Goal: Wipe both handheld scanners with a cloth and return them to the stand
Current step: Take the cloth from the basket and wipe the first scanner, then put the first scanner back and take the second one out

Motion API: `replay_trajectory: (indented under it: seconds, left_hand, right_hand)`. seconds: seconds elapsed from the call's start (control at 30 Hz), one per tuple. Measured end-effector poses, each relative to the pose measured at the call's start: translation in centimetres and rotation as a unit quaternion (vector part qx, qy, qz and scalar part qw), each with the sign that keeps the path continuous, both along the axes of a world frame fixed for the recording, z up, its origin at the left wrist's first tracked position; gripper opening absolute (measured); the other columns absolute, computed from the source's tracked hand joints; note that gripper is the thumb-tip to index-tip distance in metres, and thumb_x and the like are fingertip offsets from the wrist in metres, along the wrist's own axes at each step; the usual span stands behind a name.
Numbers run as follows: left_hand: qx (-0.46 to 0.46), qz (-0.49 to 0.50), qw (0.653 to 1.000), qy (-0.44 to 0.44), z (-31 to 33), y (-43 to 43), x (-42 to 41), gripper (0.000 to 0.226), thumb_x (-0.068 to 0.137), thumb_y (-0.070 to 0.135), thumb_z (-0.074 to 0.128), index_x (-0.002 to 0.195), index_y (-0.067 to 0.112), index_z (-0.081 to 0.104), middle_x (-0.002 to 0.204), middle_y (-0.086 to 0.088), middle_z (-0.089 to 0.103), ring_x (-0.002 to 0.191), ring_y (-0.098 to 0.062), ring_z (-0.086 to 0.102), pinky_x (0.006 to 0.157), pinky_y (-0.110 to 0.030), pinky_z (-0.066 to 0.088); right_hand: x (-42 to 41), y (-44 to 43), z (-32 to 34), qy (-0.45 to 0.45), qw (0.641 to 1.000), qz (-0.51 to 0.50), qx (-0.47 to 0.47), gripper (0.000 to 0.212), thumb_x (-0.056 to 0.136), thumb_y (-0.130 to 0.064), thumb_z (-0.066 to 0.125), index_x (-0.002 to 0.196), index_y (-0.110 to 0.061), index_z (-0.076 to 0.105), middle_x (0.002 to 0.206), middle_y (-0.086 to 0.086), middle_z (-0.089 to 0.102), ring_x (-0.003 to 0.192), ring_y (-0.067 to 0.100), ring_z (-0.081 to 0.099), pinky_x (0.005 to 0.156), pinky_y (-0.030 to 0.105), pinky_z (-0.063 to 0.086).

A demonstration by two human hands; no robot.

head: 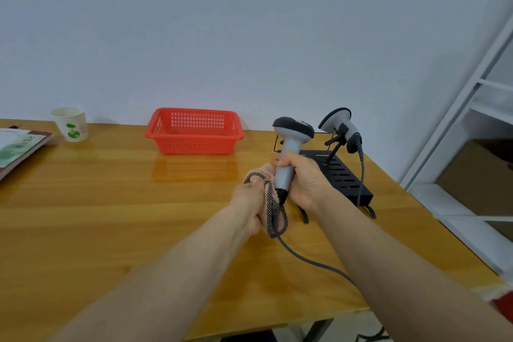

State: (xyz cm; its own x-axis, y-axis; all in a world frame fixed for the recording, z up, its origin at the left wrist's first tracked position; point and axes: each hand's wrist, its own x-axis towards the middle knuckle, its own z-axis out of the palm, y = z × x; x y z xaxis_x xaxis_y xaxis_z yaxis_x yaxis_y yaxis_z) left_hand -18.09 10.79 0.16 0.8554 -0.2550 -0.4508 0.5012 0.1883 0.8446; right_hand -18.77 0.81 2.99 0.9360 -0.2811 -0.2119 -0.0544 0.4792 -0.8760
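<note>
Two hands work close together. Left hand [247, 200] is curled round a pink cloth [269, 200], apparently pressed to the handle base of the held scanner [293, 144]. Right hand [305, 180] grips that handle, head upward. Just beyond it, the second scanner [337, 119] sits on the black stand [344, 178].

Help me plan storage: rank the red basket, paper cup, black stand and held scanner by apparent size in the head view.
1. red basket and black stand: they look about alike, so no ranking between them.
2. held scanner, nearest the camera.
3. paper cup, clearly smallest.
</note>
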Motion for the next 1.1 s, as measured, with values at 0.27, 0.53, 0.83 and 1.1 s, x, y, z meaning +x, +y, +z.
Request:
replay_trajectory:
  seconds: [0.27,0.53,0.83,1.1]
  left_hand:
    - [-0.006,-0.081,0.996,-0.023,1.3,-0.4,-1.3,0.033,0.092,0.045,0.052,0.084,0.014,0.061,0.064,-0.006,0.06,0.061,-0.021,0.057,0.059,-0.028,0.046]
    - [-0.012,0.005,0.999,-0.03,1.9,-1.5,-1.9,0.025,0.094,0.031,0.053,0.097,0.008,0.059,0.08,-0.011,0.061,0.075,-0.026,0.059,0.065,-0.031,0.048]
    - [0.068,0.004,0.997,-0.043,1.7,-1.9,-1.6,0.023,0.093,0.026,0.055,0.099,0.006,0.063,0.103,-0.02,0.067,0.095,-0.036,0.065,0.088,-0.048,0.053]
    - [0.126,-0.036,0.987,-0.091,2.9,0.4,1.1,0.026,0.094,0.021,0.041,0.073,0.006,0.044,0.069,-0.01,0.052,0.064,-0.022,0.048,0.059,-0.029,0.04]
  right_hand:
    - [-1.5,-0.1,0.9,0.002,1.0,0.0,0.023,0.03,0.072,-0.001,0.041,0.1,-0.002,0.053,0.098,0.012,0.05,0.077,0.022,0.055,0.066,0.035,0.048]
    - [-2.1,-0.5,0.9,0.039,0.989,-0.031,-0.139,0.02,0.075,0.005,0.056,0.094,-0.002,0.054,0.088,0.012,0.055,0.088,0.027,0.054,0.085,0.041,0.047]
    - [-4.2,-1.8,1.5,0.005,0.977,-0.052,-0.208,0.013,0.079,0.005,0.066,0.088,-0.003,0.06,0.098,0.017,0.063,0.091,0.029,0.061,0.089,0.047,0.052]
    - [-3.3,-4.6,3.7,0.005,0.997,-0.08,-0.014,0.011,0.089,-0.008,0.054,0.098,-0.001,0.054,0.079,0.009,0.055,0.064,0.017,0.054,0.054,0.026,0.053]
